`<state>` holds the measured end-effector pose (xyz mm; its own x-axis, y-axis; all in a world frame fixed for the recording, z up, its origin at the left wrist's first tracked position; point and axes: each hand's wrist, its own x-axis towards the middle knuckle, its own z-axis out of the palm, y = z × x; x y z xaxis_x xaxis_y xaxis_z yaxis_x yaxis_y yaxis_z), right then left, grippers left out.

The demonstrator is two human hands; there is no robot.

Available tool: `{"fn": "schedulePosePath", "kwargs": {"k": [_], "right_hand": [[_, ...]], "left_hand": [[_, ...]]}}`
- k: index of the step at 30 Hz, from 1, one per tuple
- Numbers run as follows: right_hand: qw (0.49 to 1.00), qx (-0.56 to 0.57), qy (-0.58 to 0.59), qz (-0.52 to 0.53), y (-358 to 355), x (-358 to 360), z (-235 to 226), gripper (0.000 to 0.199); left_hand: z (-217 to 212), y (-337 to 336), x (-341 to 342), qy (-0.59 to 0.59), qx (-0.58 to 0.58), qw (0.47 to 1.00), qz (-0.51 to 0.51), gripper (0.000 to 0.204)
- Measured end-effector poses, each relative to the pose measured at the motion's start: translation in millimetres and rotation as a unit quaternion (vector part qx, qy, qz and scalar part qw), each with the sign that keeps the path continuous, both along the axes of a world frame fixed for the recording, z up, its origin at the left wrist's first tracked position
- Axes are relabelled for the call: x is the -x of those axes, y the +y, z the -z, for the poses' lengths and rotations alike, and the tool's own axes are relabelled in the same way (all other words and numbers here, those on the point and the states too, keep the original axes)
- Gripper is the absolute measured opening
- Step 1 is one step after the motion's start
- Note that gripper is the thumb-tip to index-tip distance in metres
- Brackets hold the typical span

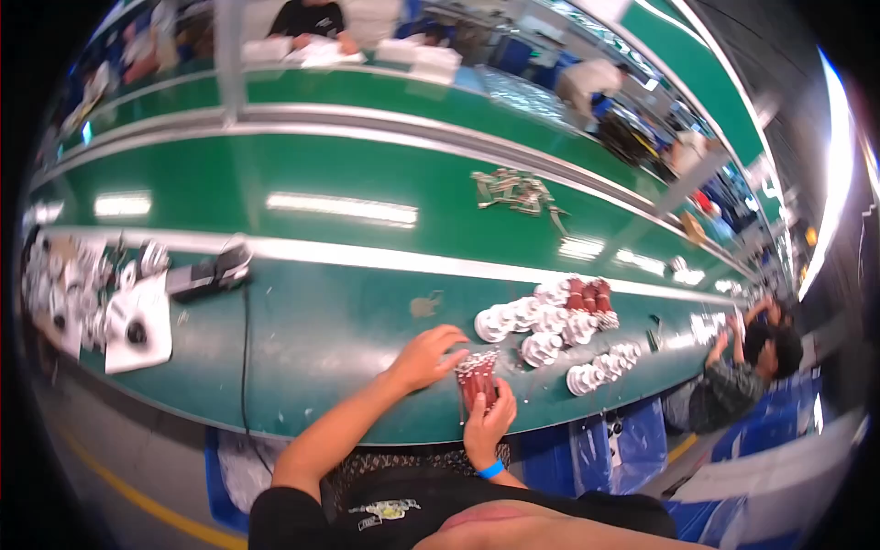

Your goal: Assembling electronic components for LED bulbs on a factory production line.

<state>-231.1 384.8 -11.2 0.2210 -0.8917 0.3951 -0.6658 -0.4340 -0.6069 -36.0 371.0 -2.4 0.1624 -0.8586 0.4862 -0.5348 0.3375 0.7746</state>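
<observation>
I see my right hand [488, 423] wrapped around a bunch of small red parts [477, 378] at the near edge of the green table [321, 330]. My left hand [426, 356] touches the bunch's top with bent fingers. Just past them lie white round parts [541, 330]. Far off, metal clips [515, 191] sit on the green belt [348, 179].

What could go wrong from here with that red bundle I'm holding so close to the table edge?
The bundle of red parts sits near the table's front edge; if either the left hand or the right hand lets go, pieces might roll off. The white round parts lie close by, so a sweeping move could knock them out of their rows.
</observation>
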Motion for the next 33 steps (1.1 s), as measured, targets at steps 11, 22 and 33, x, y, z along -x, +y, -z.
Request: {"fn": "schedulePosePath", "kwargs": {"k": [11, 22, 33], "right_hand": [[0.983, 0.005, -0.167, -0.077, 10.4, 21.0, -1.9, 0.042], [0.899, -0.098, -0.133, -0.405, 54.2, 53.0, 31.3, 0.017], [0.736, -0.432, 0.311, -0.419, 46.1, 49.5, 272.0, 0.053]], "left_hand": [[10.8, -6.5, -40.8, 0.109, -0.011, 0.970, -0.219, 0.014], [20.4, -8.7, -50.5, 0.243, -0.011, 0.946, -0.213, 0.033], [6.4, 10.6, -49.5, 0.099, -0.027, 0.964, -0.247, 0.020]]}}
